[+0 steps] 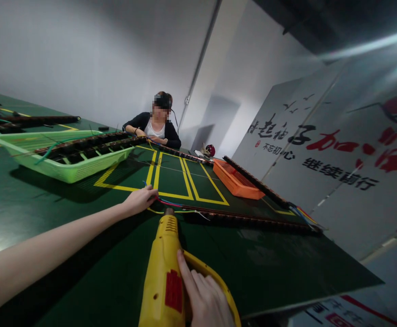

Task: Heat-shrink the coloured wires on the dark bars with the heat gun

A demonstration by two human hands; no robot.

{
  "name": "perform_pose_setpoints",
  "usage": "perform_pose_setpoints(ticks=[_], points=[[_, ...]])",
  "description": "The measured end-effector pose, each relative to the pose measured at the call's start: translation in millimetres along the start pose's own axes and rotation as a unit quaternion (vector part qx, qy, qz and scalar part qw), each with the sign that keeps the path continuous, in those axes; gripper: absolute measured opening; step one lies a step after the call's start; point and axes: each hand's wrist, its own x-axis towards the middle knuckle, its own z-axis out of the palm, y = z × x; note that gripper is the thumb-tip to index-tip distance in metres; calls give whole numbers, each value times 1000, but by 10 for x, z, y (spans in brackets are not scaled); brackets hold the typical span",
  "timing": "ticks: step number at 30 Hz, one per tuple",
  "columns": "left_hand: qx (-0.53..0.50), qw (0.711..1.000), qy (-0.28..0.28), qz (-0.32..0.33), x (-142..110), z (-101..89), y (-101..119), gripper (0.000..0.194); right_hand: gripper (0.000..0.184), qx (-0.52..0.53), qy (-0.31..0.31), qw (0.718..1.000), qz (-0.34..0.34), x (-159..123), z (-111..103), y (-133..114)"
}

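Observation:
My right hand (pixel 207 295) is wrapped round the handle of a yellow heat gun (pixel 160 268), its index finger laid along the gun's body. The nozzle points away from me at several coloured wires (pixel 174 205), which run out of the near end of a long dark strip (pixel 252 221) on the table. Pinched in the fingers of my left hand (pixel 140 200) are the ends of these wires, left of the nozzle. A small gap seems to lie between nozzle and wires; whether they touch I cannot tell.
Yellow tape lines mark the green table (pixel 269 268). A light green basket (pixel 72 172) of dark strips stands at the left, an orange basket (pixel 235 181) at the right with another strip (pixel 256 181) across it. A co-worker (pixel 157 125) sits at the far side, hands on a strip.

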Motion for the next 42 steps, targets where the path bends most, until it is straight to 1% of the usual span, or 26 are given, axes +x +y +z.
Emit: perform_pose_setpoints(ticks=[2, 4, 5, 7, 9, 11, 12, 13, 15, 16, 19, 21, 22, 24, 26, 27, 30, 32, 36, 39, 42], points=[[-2, 1000, 22, 12, -49, -21, -45, 25, 100, -40, 29, 998, -30, -9, 62, 63], [-16, 999, 33, 37, -91, -40, -101, 24, 103, -77, 69, 993, -64, -1, 75, 87], [-31, 998, 33, 52, -106, -44, -131, 24, 100, -97, 91, 988, -81, 14, 65, 81], [-74, 994, 13, 81, -122, -38, -191, 24, 89, -132, 145, 975, -106, 67, 24, 34], [-130, 987, -11, 95, -120, -15, -246, 24, 75, -157, 202, 961, -110, 152, -15, -47], [-192, 976, -31, 94, -107, 13, -289, 25, 70, -168, 235, 952, -99, 251, -24, -138], [-222, 970, -40, 88, -99, 24, -305, 26, 72, -169, 237, 952, -95, 301, -15, -180], [-248, 964, -49, 79, -91, 33, -317, 28, 78, -163, 226, 956, -95, 346, 2, -216], [-288, 953, -67, 61, -82, 40, -330, 32, 93, -139, 187, 967, -100, 415, 40, -270], [-302, 949, -74, 54, -83, 40, -331, 34, 97, -124, 165, 974, -97, 435, 52, -290], [-331, 940, -78, 37, -118, 32, -311, 41, 94, -57, 90, 992, -62, 425, 28, -339], [-339, 938, -67, 17, -171, 24, -278, 46, 92, 3, 51, 998, -31, 371, -34, -371], [-342, 938, -60, 7, -205, 18, -257, 47, 92, 33, 40, 998, -25, 336, -71, -383], [-352, 935, -49, -6, -277, 0, -210, 49, 96, 75, 39, 996, -23, 264, -140, -388], [-356, 933, -50, -10, -343, -28, -163, 50, 108, 97, 48, 994, -25, 194, -193, -357], [-352, 934, -53, -13, -370, -45, -141, 50, 113, 104, 49, 993, -22, 161, -213, -328], [-335, 940, -61, -26, -416, -98, -93, 51, 119, 116, 38, 993, -1, 65, -252, -195], [-328, 942, -57, -36, -421, -118, -82, 51, 122, 112, 37, 993, 13, 10, -264, -94], [-333, 940, -51, -44, -409, -106, -104, 51, 125, 84, 55, 994, 29, -51, -254, 43], [-348, 935, -35, -62, -399, -72, -139, 50, 125, 60, 73, 995, 28, -58, -221, 42], [-355, 931, -8, -80, -390, -42, -170, 49, 125, 39, 96, 994, 26, -54, -192, -41]])
